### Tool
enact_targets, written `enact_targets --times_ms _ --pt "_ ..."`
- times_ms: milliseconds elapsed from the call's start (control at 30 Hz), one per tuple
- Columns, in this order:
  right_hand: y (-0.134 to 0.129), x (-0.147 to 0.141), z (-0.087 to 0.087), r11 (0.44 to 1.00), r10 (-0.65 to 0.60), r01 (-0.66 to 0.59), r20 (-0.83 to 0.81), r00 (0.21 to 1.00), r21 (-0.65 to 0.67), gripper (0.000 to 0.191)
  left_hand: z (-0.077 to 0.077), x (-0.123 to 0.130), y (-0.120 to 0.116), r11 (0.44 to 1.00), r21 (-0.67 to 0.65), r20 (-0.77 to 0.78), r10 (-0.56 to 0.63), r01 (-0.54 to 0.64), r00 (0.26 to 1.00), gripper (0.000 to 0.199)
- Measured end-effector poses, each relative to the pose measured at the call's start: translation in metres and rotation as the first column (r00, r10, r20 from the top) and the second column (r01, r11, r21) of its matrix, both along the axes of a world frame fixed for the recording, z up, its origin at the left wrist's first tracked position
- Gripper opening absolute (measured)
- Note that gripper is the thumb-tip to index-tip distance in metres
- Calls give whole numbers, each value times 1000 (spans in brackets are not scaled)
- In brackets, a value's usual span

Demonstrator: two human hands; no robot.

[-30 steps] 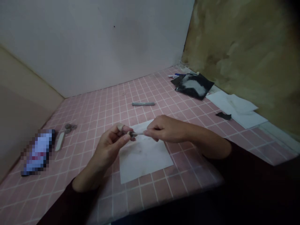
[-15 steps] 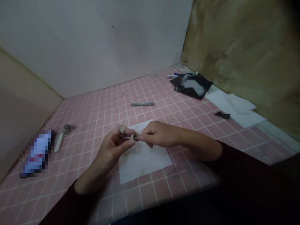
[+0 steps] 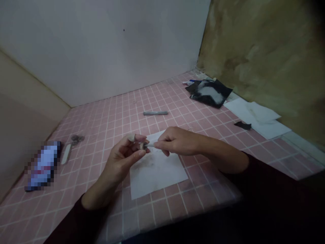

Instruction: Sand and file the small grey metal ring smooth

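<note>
1. Above the white sheet [image 3: 162, 173], a small ring-shaped piece [image 3: 143, 146] is held in the left hand [image 3: 120, 156]; the fingers are clamped on it. By this grip it is apparently steadied, with its end left exposed toward the right.
2. A thin pale stick [image 3: 150, 145] is pinched in the right hand [image 3: 175, 142] — fingers closed on it, far end directed at the piece. Whether the tip is inserted cannot be told.
3. A pale band [image 3: 131, 137] is worn on one left finger, presumably as protection.
4. The sheet is smudged grey and is probably placed there so that residue is kept off the counter [image 3: 162, 205].
5. The counter is covered in pink with a white grid. A grey bar [image 3: 155, 113] is set beyond the hands; a pixelated item [image 3: 43, 166], a pale strip [image 3: 66, 154] and small round pieces [image 3: 77, 138] are grouped at left.
6. Black sheets [image 3: 212, 94], white papers [image 3: 261, 123] and a dark scrap [image 3: 243, 125] are laid at right — beside a stained yellowish wall [image 3: 261, 51].
</note>
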State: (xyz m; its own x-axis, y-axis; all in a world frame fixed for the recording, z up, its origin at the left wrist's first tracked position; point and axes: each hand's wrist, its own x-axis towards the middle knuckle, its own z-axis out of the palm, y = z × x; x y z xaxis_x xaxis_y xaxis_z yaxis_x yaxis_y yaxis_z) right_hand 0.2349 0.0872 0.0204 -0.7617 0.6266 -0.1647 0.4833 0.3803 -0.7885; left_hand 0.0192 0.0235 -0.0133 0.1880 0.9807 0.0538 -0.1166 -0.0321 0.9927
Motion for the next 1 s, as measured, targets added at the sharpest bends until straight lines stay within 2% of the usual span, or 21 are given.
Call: enact_targets --times_ms 200,433,600,833,1000 --pt "-6 -5 2 988 -51 39 77 996 150 39 -4 0 0 995 -98 3 -17 17 1000 16" --pt "-6 -4 -3 975 -49 32 68 996 222 39 -5 1 3 989 -134 53 -50 57 997 9" --pt "-5 -2 -4 980 -18 4 67 998 199 41 -7 -2 7 977 -202 52 -64 74 997 25" --pt "-6 -3 -5 983 1 -23 124 992 181 39 -12 -3 6 951 -275 62 -130 143 989 20" --pt "-1 2 0 996 32 -44 149 988 83 37 -8 -6 5 982 -178 -27 -75 69 997 20"
